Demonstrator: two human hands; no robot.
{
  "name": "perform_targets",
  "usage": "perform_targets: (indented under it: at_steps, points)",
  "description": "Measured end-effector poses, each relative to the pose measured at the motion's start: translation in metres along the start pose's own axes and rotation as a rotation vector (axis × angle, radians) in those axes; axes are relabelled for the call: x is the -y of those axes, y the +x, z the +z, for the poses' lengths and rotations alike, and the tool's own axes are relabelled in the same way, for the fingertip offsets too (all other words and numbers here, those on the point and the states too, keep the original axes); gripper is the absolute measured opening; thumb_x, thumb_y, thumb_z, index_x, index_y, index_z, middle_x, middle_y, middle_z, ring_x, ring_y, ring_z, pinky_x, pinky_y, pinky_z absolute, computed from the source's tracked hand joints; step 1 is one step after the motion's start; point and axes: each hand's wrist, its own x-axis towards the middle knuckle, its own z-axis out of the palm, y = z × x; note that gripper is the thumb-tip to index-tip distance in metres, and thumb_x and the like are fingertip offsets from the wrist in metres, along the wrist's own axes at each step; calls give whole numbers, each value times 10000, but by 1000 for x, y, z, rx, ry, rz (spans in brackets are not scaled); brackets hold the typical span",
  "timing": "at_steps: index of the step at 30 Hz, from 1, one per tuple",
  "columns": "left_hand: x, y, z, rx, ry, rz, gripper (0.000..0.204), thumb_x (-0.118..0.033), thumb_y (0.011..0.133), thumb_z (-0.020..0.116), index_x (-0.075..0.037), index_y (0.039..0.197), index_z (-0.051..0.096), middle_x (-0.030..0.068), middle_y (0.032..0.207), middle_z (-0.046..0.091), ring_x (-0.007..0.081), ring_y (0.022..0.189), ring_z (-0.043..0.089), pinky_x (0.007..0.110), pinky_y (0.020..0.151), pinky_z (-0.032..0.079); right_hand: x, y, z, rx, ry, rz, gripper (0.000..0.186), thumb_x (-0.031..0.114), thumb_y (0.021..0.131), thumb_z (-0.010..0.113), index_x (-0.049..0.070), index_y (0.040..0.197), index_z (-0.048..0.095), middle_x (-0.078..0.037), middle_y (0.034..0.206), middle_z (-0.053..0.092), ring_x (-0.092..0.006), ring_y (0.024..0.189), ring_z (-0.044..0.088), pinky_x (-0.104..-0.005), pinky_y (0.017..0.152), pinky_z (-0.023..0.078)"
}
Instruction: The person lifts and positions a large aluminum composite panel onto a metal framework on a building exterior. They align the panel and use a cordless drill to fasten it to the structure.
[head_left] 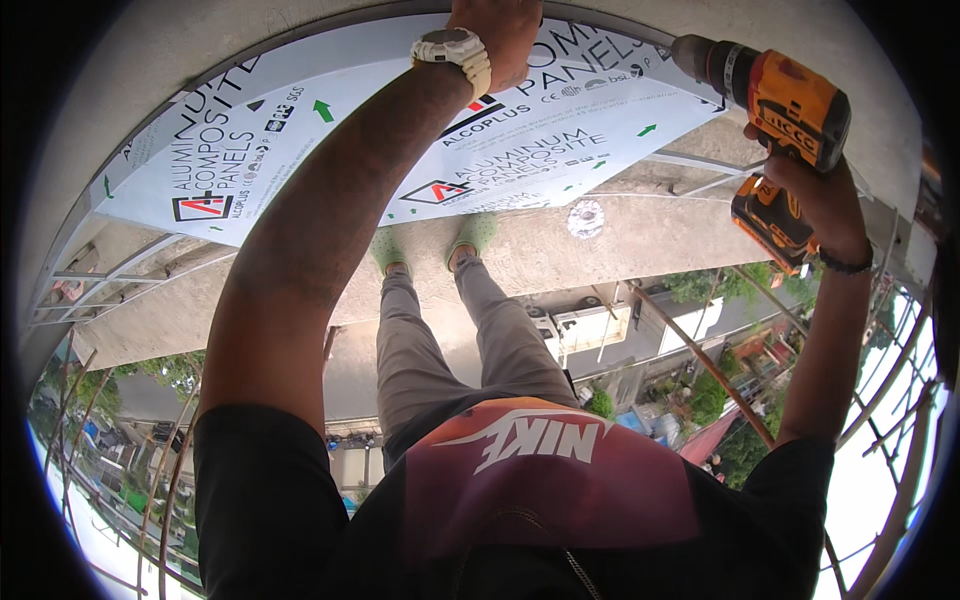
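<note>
An orange and black cordless drill (795,110) is in my right hand (815,195), which is wrapped round its grip. The drill's chuck points left at the right end of a large composite panel (350,130) covered in pale blue printed film. Whether its tip touches the panel's edge is too small to tell. My left hand (500,40), with a pale watch (452,52) at the wrist, reaches across the panel to its far edge. Its fingers run into the picture's upper rim and are mostly hidden.
A metal frame (110,275) shows beyond the panel's left end, and more bars (690,170) at the right. I stand in green clogs on a concrete ledge (640,235). Past the ledge are scaffold poles (715,370) and a street far below.
</note>
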Motion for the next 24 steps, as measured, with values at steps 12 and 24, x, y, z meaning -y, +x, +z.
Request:
perform_targets:
  at_steps: [12,24]
  points:
    - [-29,-90,-14,-247,-537,-106,551,-118,790,811,-78,1297,599,148,1262,621,362,1197,556,489,1023,438,-199,-186,150,58,127,451,475,38,753,653,-23,1220,591,-139,1094,722,-240,1034,715,-344,877,571]
    - [-36,20,-13,31,-405,-120,696,-379,729,905,-83,1267,577,158,1212,625,358,1184,556,514,1040,405,-281,-241,224,216,-36,594,382,146,729,690,32,1092,653,-171,1050,723,-373,1023,684,-434,883,572]
